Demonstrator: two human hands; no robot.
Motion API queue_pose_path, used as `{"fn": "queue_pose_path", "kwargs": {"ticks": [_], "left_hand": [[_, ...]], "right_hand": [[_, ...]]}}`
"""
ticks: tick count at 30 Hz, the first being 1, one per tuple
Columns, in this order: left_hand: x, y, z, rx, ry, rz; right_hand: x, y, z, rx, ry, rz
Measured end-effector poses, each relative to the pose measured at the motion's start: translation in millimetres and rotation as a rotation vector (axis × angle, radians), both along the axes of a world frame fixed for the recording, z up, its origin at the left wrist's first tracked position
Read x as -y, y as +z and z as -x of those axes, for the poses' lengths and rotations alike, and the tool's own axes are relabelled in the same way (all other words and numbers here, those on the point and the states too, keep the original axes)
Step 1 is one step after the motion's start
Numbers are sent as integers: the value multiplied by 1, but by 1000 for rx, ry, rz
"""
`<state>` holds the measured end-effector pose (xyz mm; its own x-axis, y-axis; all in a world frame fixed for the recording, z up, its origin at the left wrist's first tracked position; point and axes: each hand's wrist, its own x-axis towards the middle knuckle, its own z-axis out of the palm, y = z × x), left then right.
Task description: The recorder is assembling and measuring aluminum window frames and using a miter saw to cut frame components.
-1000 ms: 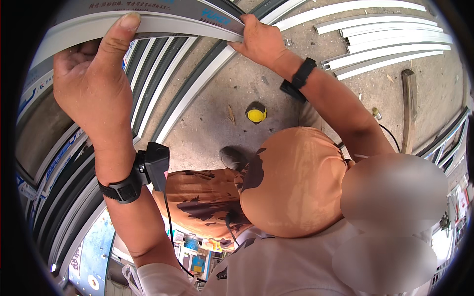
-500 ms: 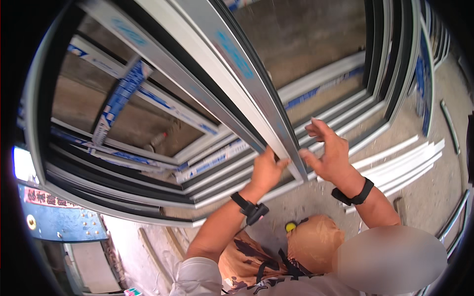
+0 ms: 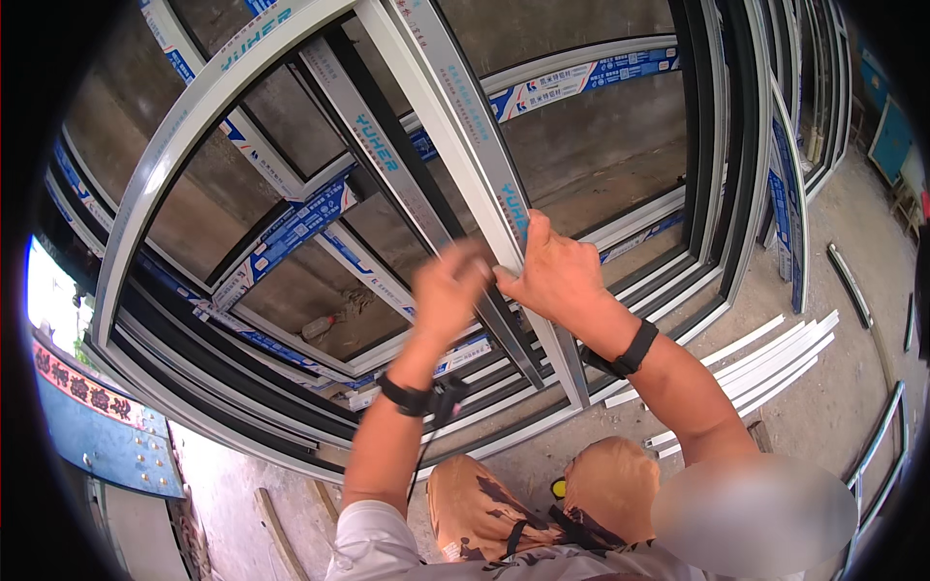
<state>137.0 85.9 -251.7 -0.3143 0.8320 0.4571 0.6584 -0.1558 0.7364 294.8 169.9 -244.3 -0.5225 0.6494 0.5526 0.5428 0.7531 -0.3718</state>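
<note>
A large window frame (image 3: 165, 165) of white and grey profile stands tilted in front of me. Its white middle bar (image 3: 455, 126), with blue-printed protective film, runs from the top down to the right. My right hand (image 3: 554, 276) grips this bar from the right side, thumb up along it, a black band on the wrist. My left hand (image 3: 448, 290) is motion-blurred, its fingers curled against the bar's left edge just beside the right hand. A black wrist band with a small device (image 3: 426, 397) sits on my left wrist.
More frames (image 3: 785, 145) lean stacked behind and to the right. Loose white profile strips (image 3: 765, 353) lie on the concrete floor at right. A plastic bottle (image 3: 320, 326) lies behind the frames. A blue panel (image 3: 97, 436) is at lower left. My knees (image 3: 610, 479) are below.
My view swung up from the floor to the standing frames. Both hands stay on the white bar; the left hand has come up close beside the right.
</note>
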Motion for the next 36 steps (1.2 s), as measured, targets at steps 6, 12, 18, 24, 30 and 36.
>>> {"fn": "queue_pose_path", "kwargs": {"ticks": [6,12,18,24,30,36], "left_hand": [[-57,154,8,74,63,-314],[-61,186,11,364,-85,-209],[-69,180,15,351,-51,-214],[-73,179,9,291,19,-280],[-73,188,8,146,120,-208],[-91,228,2,455,-75,-412]], "right_hand": [[2,-3,3,-15,-22,51],[6,-3,3,-40,-11,41],[4,-1,5,25,18,79],[-1,-4,2,-13,41,10],[-1,-4,-4,-19,47,13],[4,-15,-11,79,66,109]]}}
